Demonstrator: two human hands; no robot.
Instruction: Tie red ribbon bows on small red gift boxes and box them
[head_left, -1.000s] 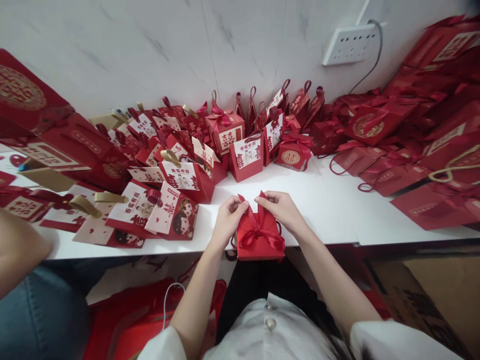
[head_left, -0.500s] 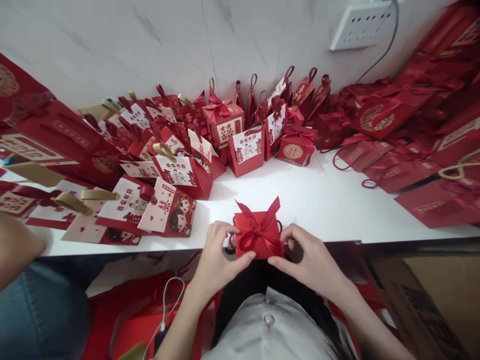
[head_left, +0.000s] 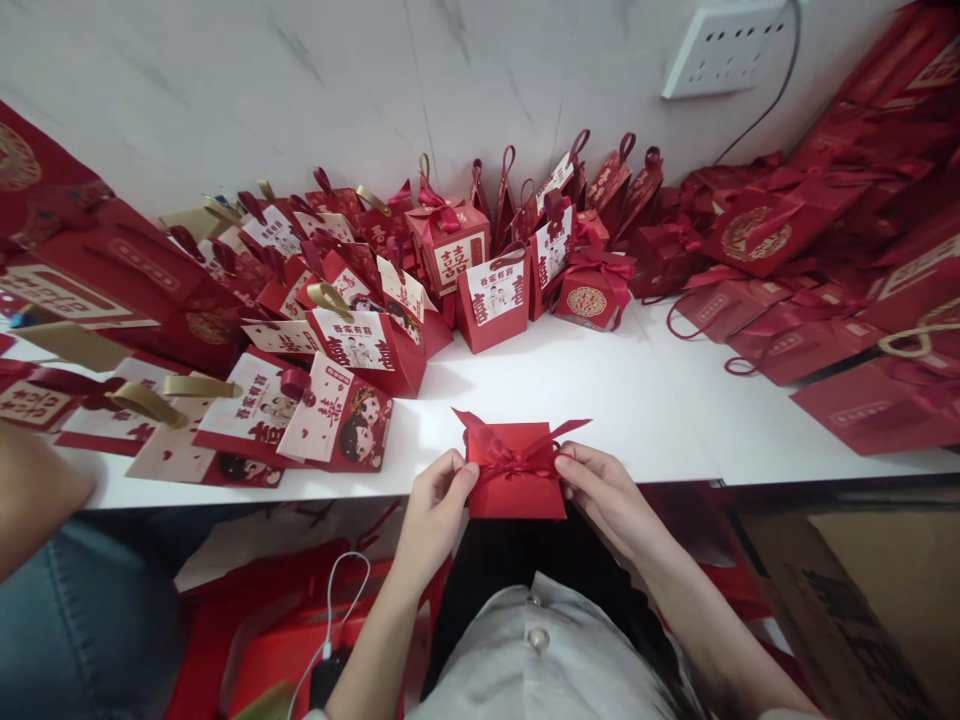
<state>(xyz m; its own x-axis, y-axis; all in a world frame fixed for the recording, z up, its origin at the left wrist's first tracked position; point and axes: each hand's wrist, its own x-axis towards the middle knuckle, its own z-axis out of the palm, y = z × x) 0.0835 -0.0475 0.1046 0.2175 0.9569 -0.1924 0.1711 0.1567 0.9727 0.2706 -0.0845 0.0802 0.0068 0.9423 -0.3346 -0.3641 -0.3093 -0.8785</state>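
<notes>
A small red gift box (head_left: 517,503) lies in front of me at the table's near edge, with a red ribbon (head_left: 517,461) tied in a bow across its top. My left hand (head_left: 437,505) is closed at the box's left side, thumb and fingers pinching the left loop of the bow. On the other side my right hand (head_left: 604,490) pinches the right loop. Between the hands the bow is drawn out sideways, its two tails pointing up and outward. Some fingertips are hidden behind the box's edges.
Many red and white gift boxes (head_left: 491,305) stand along the wall and to the left. Red gift bags (head_left: 877,405) pile up at the right. Another person's arm (head_left: 45,490) rests at the left edge. A white cable (head_left: 330,600) hangs below the table (head_left: 637,400).
Both hands have moved from the box's front corners to the bow's loops. The loops, which drooped toward me, are now stretched out sideways, and the tails have spread wider.
</notes>
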